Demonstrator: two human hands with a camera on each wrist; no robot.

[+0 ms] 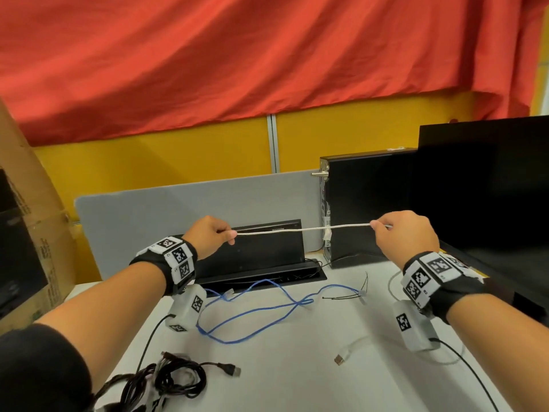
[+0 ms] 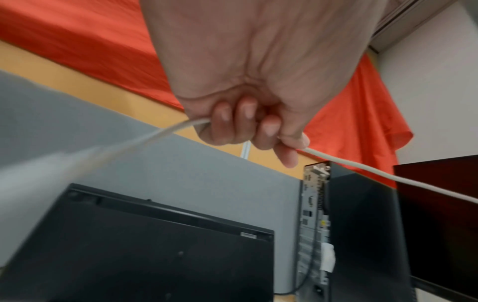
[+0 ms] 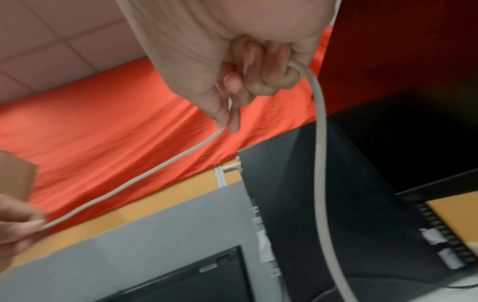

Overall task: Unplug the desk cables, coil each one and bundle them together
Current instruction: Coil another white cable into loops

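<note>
Pinching a taut white cable [image 1: 303,229] over the white desk [image 1: 297,367], both hands face red cloth [image 1: 237,55].

Count, head view: 2 hands [image 1: 208,236] [image 1: 407,233]. 1 white cable [image 1: 303,229] strung between them. 1 blue cable [image 1: 252,310] loose on the desk. 1 dark cable bundle [image 1: 175,379] at the near edge; strands inside too tangled to count, possibly 2. 1 black computer tower [image 1: 365,209]. 1 cardboard box [image 1: 26,233].
</note>
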